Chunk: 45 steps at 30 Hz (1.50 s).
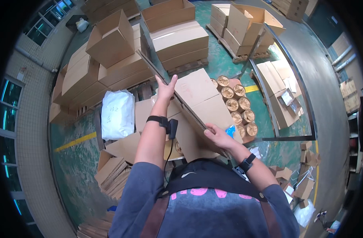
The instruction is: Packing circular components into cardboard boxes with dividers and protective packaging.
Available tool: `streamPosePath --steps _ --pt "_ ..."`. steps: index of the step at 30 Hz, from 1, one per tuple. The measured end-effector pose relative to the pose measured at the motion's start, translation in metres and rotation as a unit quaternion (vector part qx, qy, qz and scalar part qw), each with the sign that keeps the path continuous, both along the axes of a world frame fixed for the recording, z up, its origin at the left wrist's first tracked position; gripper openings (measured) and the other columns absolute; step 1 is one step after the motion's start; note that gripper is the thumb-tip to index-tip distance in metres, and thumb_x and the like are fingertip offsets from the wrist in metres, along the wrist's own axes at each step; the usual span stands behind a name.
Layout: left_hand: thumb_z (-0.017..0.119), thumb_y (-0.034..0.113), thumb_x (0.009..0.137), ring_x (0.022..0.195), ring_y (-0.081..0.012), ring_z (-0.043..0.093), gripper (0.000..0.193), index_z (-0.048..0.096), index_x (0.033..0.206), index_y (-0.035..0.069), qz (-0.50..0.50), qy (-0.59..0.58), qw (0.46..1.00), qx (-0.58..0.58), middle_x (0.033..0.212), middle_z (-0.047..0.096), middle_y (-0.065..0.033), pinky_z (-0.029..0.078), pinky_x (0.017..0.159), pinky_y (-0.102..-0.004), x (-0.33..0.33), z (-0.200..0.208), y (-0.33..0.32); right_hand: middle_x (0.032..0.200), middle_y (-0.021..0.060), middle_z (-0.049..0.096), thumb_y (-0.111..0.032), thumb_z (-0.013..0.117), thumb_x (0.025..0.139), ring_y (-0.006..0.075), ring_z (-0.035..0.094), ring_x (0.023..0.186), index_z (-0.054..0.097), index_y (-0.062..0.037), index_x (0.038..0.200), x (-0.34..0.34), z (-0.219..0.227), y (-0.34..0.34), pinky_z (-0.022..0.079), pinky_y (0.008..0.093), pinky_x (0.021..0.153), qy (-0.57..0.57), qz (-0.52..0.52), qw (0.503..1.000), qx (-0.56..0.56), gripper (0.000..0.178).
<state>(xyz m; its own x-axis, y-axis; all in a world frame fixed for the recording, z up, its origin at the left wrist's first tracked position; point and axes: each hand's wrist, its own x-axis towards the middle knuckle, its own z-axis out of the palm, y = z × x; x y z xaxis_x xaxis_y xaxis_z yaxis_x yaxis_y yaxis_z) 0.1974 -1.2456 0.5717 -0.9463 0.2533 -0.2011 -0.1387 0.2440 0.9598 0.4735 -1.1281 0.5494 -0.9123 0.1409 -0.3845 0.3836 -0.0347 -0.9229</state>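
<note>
Cardboard (188, 109) Held on the Diagonal

Flat and brown, its thin, layered edge turned upward, the cardboard runs lengthwise from far left to near right, left of paper-topped cylinders (243, 104); the left hand (166, 90) grips its farther stretch, the right hand (218, 137) clasps the nearer

brown cardboard sheet (185, 106), green floor (76, 170), yellow line (76, 141), white sack (118, 119)

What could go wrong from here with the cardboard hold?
The cardboard might slip or pivot, since the left hand and right hand hold it near its edge. Swung rightward, it could knock the clustered brown-topped cylinders. The black cable hanging by the left forearm might snag.
</note>
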Motion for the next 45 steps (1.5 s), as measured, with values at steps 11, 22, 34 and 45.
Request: streamPosePath --steps 11,22,34,45 --pt "0.045 -0.011 0.068 0.080 -0.0226 0.061 0.086 0.017 0.144 0.019 -0.068 -0.027 0.991 0.109 0.109 0.055 -0.0136 0.053 0.060 -0.0319 0.010 0.070 -0.109 0.071 0.0264 0.060 -0.034 0.050 0.091 0.0418 0.060 0.070 0.063 0.0007 0.074 -0.070 0.099 0.062 0.047 0.0486 0.066 0.091 -0.039 0.856 0.507 0.040" --pt "0.056 0.014 0.086 0.080 -0.0187 0.061 0.067 0.007 0.132 0.005 0.060 -0.016 0.997 0.039 0.095 0.056 -0.0103 0.054 0.066 -0.0340 0.175 0.000 -0.065 0.130 0.0211 0.047 -0.027 0.071 0.076 0.0259 0.048 0.118 0.031 0.0089 0.134 -0.074 0.095 -0.030 0.039 0.0335 0.096 0.166 -0.279 0.916 0.236 0.079" --pt "0.063 0.020 0.082 0.093 -0.0251 0.059 0.051 0.044 0.121 -0.008 -0.099 0.158 0.943 -0.276 0.112 0.058 -0.0145 0.047 0.084 -0.0381 0.004 0.016 -0.190 0.102 0.0150 0.062 0.006 0.044 0.070 0.0202 0.059 0.089 0.051 0.0063 0.119 -0.074 0.061 0.117 0.048 0.0292 0.075 -0.057 -0.138 0.976 0.159 0.049" --pt "0.047 0.025 0.089 0.131 -0.0375 0.028 0.067 0.012 0.145 0.012 0.102 -0.143 0.916 -0.362 0.141 0.023 -0.0286 0.025 0.106 -0.0496 0.068 -0.102 -0.065 0.146 0.0360 -0.004 -0.017 0.052 0.081 0.0450 -0.002 0.138 -0.012 -0.0015 0.144 -0.099 0.000 0.117 0.011 0.0456 0.113 -0.023 0.252 0.885 0.391 0.091"
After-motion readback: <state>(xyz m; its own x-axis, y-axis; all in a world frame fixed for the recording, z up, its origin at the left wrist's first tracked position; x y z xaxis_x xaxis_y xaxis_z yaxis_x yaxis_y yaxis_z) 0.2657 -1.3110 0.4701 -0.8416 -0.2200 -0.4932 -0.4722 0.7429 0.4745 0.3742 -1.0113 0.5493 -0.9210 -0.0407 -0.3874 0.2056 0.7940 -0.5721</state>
